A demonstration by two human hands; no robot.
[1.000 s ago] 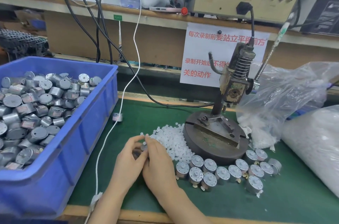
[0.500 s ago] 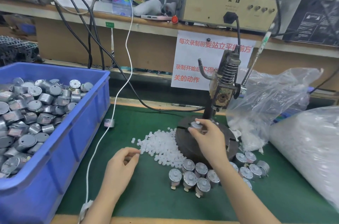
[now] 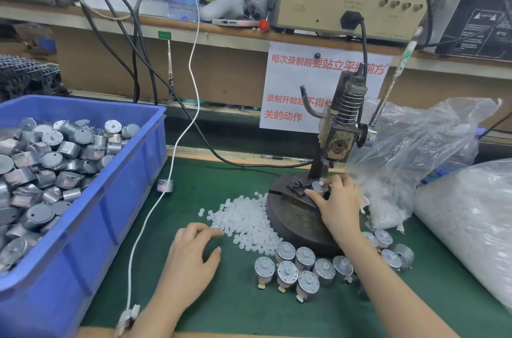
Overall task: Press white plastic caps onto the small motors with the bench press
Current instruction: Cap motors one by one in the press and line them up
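My right hand [image 3: 336, 203] holds a small silver motor [image 3: 319, 187] with a white cap on top, set in the fixture on the bench press's round base [image 3: 293, 222], under the ram of the bench press [image 3: 342, 127]. My left hand [image 3: 191, 257] rests on the green mat with relaxed fingers, its fingertips at the near edge of the pile of white plastic caps [image 3: 246, 217]. A row of several motors [image 3: 299, 268] stands on the mat in front of the base.
A blue bin [image 3: 116, 207] full of motors sits at the left. One loose motor [image 3: 165, 186] lies beside it. Clear plastic bags [image 3: 415, 160] with white caps fill the right side. A white cable [image 3: 177, 143] runs down across the mat.
My right hand moved the capped motor a little farther in on the press fixture. My left hand slid toward the cap pile and spread its fingers.
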